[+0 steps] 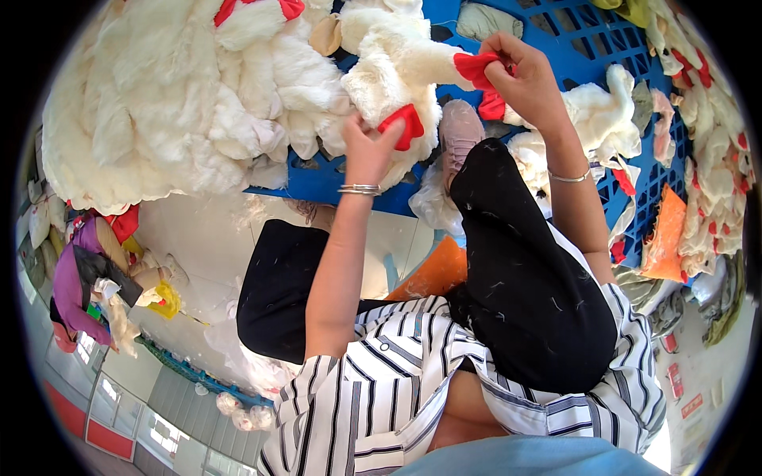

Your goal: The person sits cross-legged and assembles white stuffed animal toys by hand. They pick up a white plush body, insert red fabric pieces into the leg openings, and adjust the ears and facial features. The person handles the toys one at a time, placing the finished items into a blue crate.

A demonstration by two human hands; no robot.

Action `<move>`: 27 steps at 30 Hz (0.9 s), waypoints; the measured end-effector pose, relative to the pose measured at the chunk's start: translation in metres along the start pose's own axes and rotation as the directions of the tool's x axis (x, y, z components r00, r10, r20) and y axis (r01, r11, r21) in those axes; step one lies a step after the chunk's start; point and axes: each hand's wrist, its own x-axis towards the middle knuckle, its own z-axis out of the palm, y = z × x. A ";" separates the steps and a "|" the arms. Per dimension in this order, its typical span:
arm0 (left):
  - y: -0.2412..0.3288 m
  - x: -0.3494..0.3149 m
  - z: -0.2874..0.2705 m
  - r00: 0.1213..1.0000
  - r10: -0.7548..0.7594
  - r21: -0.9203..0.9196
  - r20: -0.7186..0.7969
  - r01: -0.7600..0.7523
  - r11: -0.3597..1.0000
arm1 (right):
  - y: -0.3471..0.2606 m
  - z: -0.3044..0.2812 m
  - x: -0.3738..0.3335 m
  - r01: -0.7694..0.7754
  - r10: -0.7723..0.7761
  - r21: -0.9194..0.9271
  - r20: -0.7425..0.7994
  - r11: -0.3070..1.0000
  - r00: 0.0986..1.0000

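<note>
Across the blue slatted platform in front of me lies a limp white plush toy skin (405, 65) with red fabric ends. My right hand (524, 79) pinches one red end (474, 70) between thumb and fingers, drawing that arm of plush out to the right. My left hand (369, 149), slightly blurred, is closed on the plush beside another red patch (403, 127), its thumb against the red fabric. Just below my right hand, a further red piece (491, 105) hangs down. A separate white plush skin (607, 119) rests to the right.
A large heap of white plush (159, 103) fills the left. Blue slatted plastic (571, 36) runs under the work. Orange sacking (665, 230) and more red-and-white plush (706, 159) lie at right. A person in purple (79, 278) bends over at far left.
</note>
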 end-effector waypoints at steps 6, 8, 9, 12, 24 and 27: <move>0.010 -0.019 -0.055 0.946 -0.318 -0.250 0.064 0.323 0.913 | 0.036 -0.017 -0.008 0.026 -0.041 -0.048 -0.342 0.999 0.939; 0.025 -0.010 -0.134 0.959 0.107 -0.752 0.263 0.134 0.645 | 0.026 -0.059 -0.010 -0.061 0.217 0.318 -0.482 0.946 0.849; 0.058 -0.019 -0.142 0.991 -0.127 -0.602 -0.048 0.072 0.795 | 0.028 -0.071 -0.016 -0.026 0.184 0.352 -0.421 0.936 0.888; 0.123 -0.048 -0.150 0.867 0.178 -0.369 -0.465 -0.373 0.852 | -0.014 -0.088 -0.030 0.038 0.034 0.525 -0.127 0.850 0.991; 0.185 0.098 -0.109 0.909 0.369 -0.623 0.195 -0.176 0.762 | 0.005 -0.094 0.104 0.065 -0.030 0.094 -0.332 0.993 0.943; 0.088 0.080 -0.063 0.967 -0.138 -0.410 0.216 0.218 0.886 | 0.065 -0.037 0.075 -0.135 0.136 0.055 -0.029 0.989 0.990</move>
